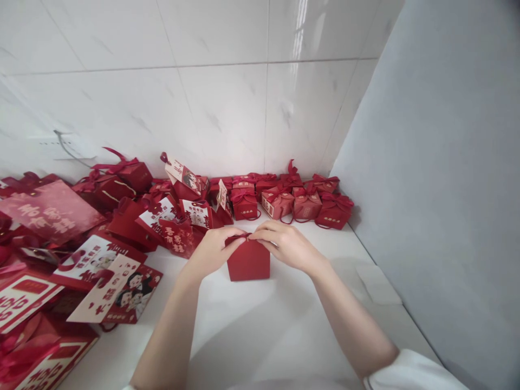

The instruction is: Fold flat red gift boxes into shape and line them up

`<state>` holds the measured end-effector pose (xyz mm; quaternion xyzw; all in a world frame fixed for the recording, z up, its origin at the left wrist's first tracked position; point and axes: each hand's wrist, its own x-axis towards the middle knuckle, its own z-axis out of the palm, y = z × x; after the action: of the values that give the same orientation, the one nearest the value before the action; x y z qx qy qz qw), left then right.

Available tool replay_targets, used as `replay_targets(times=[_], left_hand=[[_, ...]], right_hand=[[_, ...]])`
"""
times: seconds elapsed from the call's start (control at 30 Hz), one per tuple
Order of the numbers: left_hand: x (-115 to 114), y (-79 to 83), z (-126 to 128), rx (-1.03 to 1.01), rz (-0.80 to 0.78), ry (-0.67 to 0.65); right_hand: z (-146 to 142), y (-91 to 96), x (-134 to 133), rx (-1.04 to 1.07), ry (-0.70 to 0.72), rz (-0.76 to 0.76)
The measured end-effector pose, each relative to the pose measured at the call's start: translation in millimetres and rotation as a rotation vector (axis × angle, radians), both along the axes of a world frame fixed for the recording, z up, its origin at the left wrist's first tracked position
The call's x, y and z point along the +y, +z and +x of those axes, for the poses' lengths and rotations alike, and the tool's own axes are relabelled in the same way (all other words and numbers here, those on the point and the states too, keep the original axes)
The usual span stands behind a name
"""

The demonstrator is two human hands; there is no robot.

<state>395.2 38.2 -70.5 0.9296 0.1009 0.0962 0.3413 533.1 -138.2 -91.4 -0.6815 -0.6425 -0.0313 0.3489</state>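
Observation:
A small plain red gift box (249, 264) stands upright on the white table, directly in front of me. My left hand (213, 250) pinches the top left of the box, thumb in front and fingers behind. At the top right, my right hand (286, 242) has its fingers closed on the upper edge. Both hands meet near the middle of the top, where the closure is partly covered by my fingertips. The back of the box is out of sight.
Several ribboned red boxes (277, 205) line the tiled wall (219, 108). Many red and white gift boxes and bags (52, 211) crowd the left side. A grey panel (439, 162) bounds the right, with a pale flat piece (378, 284) beside it. A cable (69, 150) hangs at the wall.

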Motion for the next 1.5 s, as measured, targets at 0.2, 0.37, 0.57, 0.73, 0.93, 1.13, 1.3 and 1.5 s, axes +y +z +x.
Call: replay_targets(times=[0.2, 0.37, 0.57, 0.73, 0.93, 1.13, 1.3, 1.5], left_hand=[[4, -3.8, 2, -0.031, 0.026, 0.011], [8, -2.3, -1, 0.014, 0.029, -0.035], [8, -1.0, -2, 0.004, 0.031, -0.055], [7, -0.1, -2, 0.017, 0.014, -0.069], [4, 4.2, -6, 0.061, 0.005, -0.037], [-5, 16.5, -13, 0.131, 0.127, -0.026], [-8, 19.8, -12, 0.104, 0.178, -0.029], [-2, 11.6, -10, 0.109, 0.114, -0.035]], right_hand=[[0, -4.5, 4, -0.057, -0.008, 0.007], [-1, -2.8, 2, -0.051, 0.042, -0.023], [-1, -3.0, 3, -0.127, 0.051, -0.039], [-3, -3.2, 4, -0.128, 0.044, -0.071], [-4, 4.8, -4, 0.045, 0.081, -0.084], [-4, 8.4, -5, 0.108, 0.028, -0.101], [-10, 1.8, 4, 0.043, -0.016, -0.111], [-12, -2.3, 6, 0.055, -0.02, -0.112]])
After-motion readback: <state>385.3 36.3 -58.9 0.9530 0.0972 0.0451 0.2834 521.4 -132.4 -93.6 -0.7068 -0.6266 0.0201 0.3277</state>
